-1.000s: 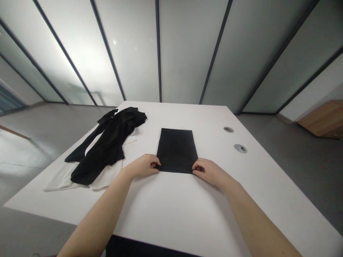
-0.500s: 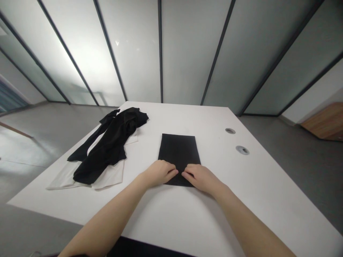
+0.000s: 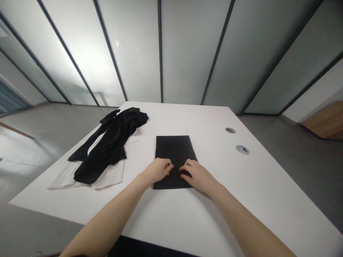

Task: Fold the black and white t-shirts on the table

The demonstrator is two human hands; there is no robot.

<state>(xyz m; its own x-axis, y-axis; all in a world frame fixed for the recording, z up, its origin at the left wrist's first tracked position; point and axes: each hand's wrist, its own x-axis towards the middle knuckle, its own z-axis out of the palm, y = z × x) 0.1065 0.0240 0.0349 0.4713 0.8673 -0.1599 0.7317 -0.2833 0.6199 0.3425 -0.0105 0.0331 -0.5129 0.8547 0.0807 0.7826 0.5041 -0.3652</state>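
A black cloth folded into a flat, neat rectangle (image 3: 174, 148) lies on the white table (image 3: 171, 214) in front of me. My left hand (image 3: 158, 169) rests over its left side, with bent fingers on the upper face and no fold lifted between them. On the right side of the cloth is my right hand (image 3: 197, 175), its thumb and fingers apart and the fingertips pointing inward at the fabric. The near edge of the cloth shows between and below my hands. Part of each side edge is hidden under them.
To the left, black garments (image 3: 107, 150) lie loosely heaped over white cloth (image 3: 111, 175), which reaches toward the table's left edge. Two round cable grommets (image 3: 242, 149) are set in the tabletop at right. Frosted glass panels (image 3: 184, 50) stand behind the table.
The folded black cloth has shifted left and turned slightly. Both hands have moved a little left; the right thumb and fingers have spread, while the left fingers have bent more. The garment heap stays put.
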